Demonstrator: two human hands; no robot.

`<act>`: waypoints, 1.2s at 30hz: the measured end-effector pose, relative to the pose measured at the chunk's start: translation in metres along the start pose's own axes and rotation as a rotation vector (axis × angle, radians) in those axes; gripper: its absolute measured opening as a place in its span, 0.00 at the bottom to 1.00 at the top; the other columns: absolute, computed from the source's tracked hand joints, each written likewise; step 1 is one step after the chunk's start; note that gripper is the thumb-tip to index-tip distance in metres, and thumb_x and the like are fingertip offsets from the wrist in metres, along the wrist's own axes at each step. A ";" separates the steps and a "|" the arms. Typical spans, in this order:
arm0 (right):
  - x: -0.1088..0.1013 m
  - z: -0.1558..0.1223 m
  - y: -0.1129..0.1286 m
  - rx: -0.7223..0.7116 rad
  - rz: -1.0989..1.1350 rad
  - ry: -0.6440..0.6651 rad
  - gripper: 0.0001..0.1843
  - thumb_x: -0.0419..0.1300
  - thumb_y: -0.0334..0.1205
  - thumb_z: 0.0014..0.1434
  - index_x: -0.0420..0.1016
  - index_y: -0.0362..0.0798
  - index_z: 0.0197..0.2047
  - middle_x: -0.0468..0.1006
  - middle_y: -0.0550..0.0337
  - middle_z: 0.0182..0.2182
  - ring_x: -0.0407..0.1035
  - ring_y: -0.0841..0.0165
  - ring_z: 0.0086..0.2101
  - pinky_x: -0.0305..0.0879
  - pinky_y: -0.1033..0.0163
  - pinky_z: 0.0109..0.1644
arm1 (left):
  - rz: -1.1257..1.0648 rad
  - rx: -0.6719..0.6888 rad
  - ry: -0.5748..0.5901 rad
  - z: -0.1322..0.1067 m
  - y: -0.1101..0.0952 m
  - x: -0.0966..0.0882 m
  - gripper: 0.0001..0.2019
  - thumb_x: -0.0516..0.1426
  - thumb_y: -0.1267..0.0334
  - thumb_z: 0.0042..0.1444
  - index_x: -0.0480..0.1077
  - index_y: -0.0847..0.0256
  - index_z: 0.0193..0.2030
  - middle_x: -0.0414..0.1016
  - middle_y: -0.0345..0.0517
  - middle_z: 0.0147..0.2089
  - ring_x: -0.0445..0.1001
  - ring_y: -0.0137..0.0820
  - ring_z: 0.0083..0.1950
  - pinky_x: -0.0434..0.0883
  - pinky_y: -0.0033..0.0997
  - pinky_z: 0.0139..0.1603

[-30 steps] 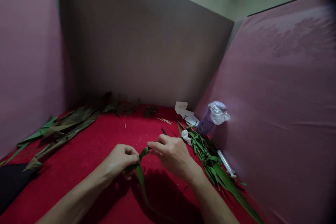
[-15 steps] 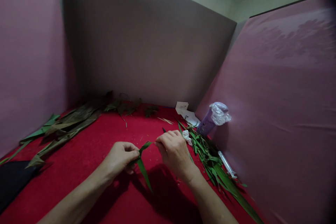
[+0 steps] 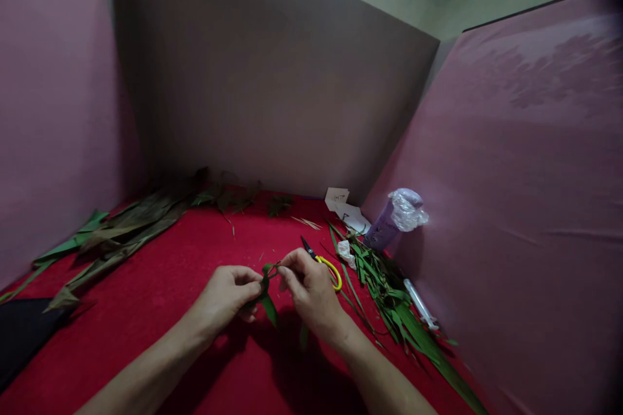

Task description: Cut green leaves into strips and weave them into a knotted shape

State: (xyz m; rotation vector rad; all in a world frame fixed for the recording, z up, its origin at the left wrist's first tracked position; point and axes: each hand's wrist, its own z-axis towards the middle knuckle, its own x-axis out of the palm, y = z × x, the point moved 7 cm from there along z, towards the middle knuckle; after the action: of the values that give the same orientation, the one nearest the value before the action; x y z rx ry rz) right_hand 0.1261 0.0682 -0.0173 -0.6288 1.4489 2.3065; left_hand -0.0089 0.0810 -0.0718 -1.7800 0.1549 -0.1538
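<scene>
My left hand (image 3: 232,290) pinches a green leaf strip (image 3: 269,311) between thumb and fingers, and part of the strip is folded or looped near the fingertips. One end of the strip hangs down below the hand. Close by on the right, my right hand (image 3: 314,295) has its thumb and fingertips closed on a thin upper end of the same strip. Scissors (image 3: 332,267) with black blades and yellow handles lie on the red cloth just beyond my right hand, partly hidden by it.
Cut green leaf pieces (image 3: 372,272) are heaped at right, with crumpled white tissue (image 3: 346,253), a syringe (image 3: 420,305) and a plastic-topped purple container (image 3: 392,224). Thin sticks (image 3: 306,224) and white papers (image 3: 348,211) lie behind. Long dried leaves (image 3: 131,230) and a black item (image 3: 29,331) are at left.
My right hand has turned and come nearer to my left, with its fingertips on the strip's end. The strip's upper part now bends into a loop. The scissors are now more exposed.
</scene>
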 end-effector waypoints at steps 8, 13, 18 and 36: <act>0.020 -0.006 -0.021 0.172 0.319 -0.022 0.03 0.53 0.36 0.58 0.64 0.48 0.37 0.71 0.66 0.19 0.64 0.74 0.19 0.57 0.71 0.23 | 0.004 -0.009 0.022 -0.001 0.000 0.003 0.11 0.60 0.58 0.42 0.71 0.66 0.24 0.68 0.38 0.19 0.66 0.24 0.17 0.66 0.25 0.19; 0.022 -0.008 -0.015 0.152 0.331 -0.029 0.04 0.52 0.34 0.58 0.65 0.46 0.32 0.70 0.65 0.20 0.66 0.73 0.22 0.60 0.70 0.27 | -0.035 -0.011 0.032 -0.004 -0.004 0.005 0.10 0.61 0.59 0.41 0.71 0.66 0.24 0.68 0.39 0.18 0.65 0.24 0.17 0.66 0.25 0.20; 0.017 -0.009 -0.004 0.082 0.246 -0.054 0.05 0.49 0.32 0.59 0.64 0.46 0.38 0.71 0.65 0.22 0.66 0.72 0.24 0.61 0.68 0.30 | -0.107 -0.025 0.015 -0.005 -0.004 0.003 0.10 0.62 0.60 0.40 0.71 0.66 0.24 0.70 0.40 0.20 0.66 0.24 0.17 0.67 0.25 0.20; 0.013 -0.012 0.000 0.083 0.090 -0.095 0.07 0.52 0.31 0.57 0.70 0.46 0.30 0.71 0.62 0.24 0.63 0.72 0.25 0.57 0.69 0.29 | -0.130 0.003 0.019 -0.001 -0.002 0.003 0.11 0.63 0.59 0.39 0.72 0.66 0.25 0.69 0.37 0.20 0.66 0.23 0.18 0.67 0.25 0.21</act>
State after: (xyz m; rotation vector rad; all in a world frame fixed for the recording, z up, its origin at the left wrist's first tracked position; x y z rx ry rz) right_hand 0.1173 0.0582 -0.0289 -0.4325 1.5479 2.2958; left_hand -0.0064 0.0799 -0.0692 -1.7861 0.0521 -0.2640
